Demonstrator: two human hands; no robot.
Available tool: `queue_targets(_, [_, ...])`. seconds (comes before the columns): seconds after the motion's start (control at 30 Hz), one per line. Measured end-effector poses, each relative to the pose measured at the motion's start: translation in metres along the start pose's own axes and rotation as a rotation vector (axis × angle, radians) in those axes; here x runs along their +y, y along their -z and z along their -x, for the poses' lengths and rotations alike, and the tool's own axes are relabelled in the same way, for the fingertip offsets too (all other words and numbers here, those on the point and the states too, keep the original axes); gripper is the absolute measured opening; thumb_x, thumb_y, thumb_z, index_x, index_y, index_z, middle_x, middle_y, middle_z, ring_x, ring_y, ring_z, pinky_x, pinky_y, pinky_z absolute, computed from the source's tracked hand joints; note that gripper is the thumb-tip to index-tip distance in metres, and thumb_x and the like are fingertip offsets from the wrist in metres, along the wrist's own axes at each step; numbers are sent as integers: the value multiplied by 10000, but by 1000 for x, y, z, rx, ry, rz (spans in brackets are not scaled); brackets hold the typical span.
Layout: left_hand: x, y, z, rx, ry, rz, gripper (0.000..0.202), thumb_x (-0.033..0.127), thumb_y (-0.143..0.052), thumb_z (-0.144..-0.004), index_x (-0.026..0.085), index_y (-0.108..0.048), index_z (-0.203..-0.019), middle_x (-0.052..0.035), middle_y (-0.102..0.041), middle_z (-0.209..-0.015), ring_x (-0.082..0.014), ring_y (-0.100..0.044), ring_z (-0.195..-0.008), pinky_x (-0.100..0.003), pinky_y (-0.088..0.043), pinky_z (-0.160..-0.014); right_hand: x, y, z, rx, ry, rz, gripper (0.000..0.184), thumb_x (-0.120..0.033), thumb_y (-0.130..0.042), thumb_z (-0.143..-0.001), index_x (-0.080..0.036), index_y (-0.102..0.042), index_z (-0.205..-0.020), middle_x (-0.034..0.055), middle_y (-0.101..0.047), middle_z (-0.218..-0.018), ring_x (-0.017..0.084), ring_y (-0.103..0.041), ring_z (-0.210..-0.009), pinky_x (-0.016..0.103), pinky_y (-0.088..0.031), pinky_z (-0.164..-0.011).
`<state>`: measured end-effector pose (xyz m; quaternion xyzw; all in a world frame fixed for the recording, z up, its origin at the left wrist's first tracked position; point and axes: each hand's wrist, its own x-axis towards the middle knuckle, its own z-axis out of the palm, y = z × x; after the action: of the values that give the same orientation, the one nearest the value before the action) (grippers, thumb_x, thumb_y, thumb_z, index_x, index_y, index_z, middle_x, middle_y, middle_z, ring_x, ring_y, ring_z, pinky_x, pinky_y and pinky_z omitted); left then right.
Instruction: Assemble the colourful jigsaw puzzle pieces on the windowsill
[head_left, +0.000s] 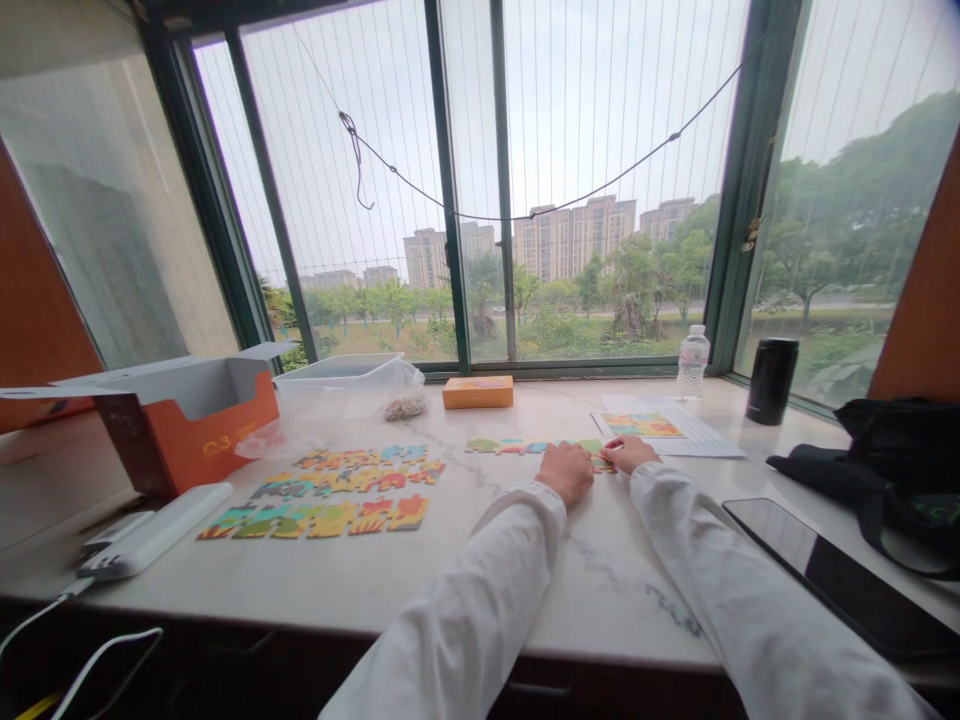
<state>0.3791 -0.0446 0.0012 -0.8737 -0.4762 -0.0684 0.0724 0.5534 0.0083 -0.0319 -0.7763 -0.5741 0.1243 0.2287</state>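
Both my arms in white sleeves reach forward over a marble sill. My left hand (566, 472) is curled, knuckles up, resting on the right end of a joined row of colourful puzzle pieces (517, 446). My right hand (628, 453) pinches at the same end of that row; what its fingers hold is too small to make out. Three more rows of assembled puzzle pieces (341, 490) lie to the left. A printed reference picture (641, 425) on white paper lies just beyond my right hand.
An open orange cardboard box (191, 425), a white power strip (154, 535), a clear plastic bag (352, 395) and a small orange box (478, 391) sit left and centre. A water bottle (692, 362), black cup (772, 380), black bag (892, 470) and dark tablet (832, 575) are on the right.
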Motion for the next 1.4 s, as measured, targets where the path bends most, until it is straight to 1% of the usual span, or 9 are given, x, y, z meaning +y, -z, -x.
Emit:
queue_targets(0.17, [-2,4,3,-22,61,-3,319,211,-414,-936,161,-695,-1078,-141,-702,-1150,-270,-627,-1112,-428,-470,-954,3,2,-1,-45,70,-47,246,-389,-706,-731,-310,-797,-946,14,-772,-998,256,-703,-1009,342,-539,-865])
queue_targets(0.47, [-3,4,0,-102,95,74,353,285,-447,-923,171,-629,-1203,-133,-636,-1289,-279,-563,-1210,-413,-477,-991,4,-3,4,33,187,-41,230,-421,-658,-774,-288,-780,-917,18,-777,-909,238,-714,-897,312,-517,-766])
queue_targets(0.67, [-21,15,6,-38,98,135,450,270,-418,-920,228,-530,-1355,-85,-594,-1379,-249,-543,-1246,-412,-465,-1029,9,-9,-1,74,279,-22,290,-490,-602,-809,-289,-751,-955,18,-766,-837,233,-704,-799,327,-490,-724])
queue_targets(0.73, [-38,28,16,-36,113,127,455,266,-397,-930,253,-530,-1365,-65,-597,-1386,-243,-551,-1245,-411,-469,-1027,12,-10,-3,79,296,-30,289,-493,-587,-816,-287,-746,-942,18,-763,-820,223,-698,-764,325,-484,-712])
queue_targets(0.83, [-80,49,38,-25,182,138,447,285,-365,-960,264,-541,-1370,-46,-617,-1371,-223,-576,-1229,-366,-471,-1025,14,-10,-4,98,307,-36,301,-508,-573,-817,-282,-739,-926,23,-759,-801,231,-693,-753,336,-480,-710])
queue_targets(0.93, [-135,67,68,-13,308,132,430,309,-332,-992,268,-574,-1345,-38,-635,-1354,-219,-587,-1226,-348,-457,-1037,12,-10,-2,118,326,-48,316,-527,-566,-809,-281,-733,-915,22,-755,-784,239,-691,-748,345,-478,-713])
queue_targets(1.07, [-211,79,110,-38,390,114,367,347,-432,-974,231,-637,-1255,-73,-676,-1284,-239,-600,-1210,-354,-451,-1042,2,-10,7,112,380,-70,319,-553,-550,-805,-302,-726,-893,4,-745,-762,229,-689,-705,346,-480,-704])
queue_targets(1.23, [-281,65,148,-13,416,183,383,431,-574,-926,237,-624,-1253,-66,-654,-1317,-253,-568,-1257,-382,-434,-1073,-14,-12,20,150,462,-70,329,-568,-527,-818,-318,-723,-902,0,-749,-771,236,-694,-721,356,-488,-731])
queue_targets(1.4, [-311,39,161,-57,403,301,513,447,-665,-864,235,-570,-1320,-87,-579,-1414,-259,-496,-1337,-418,-361,-1135,-22,-9,37,161,519,10,385,-588,-483,-846,-301,-718,-947,17,-743,-775,248,-685,-727,368,-476,-759])
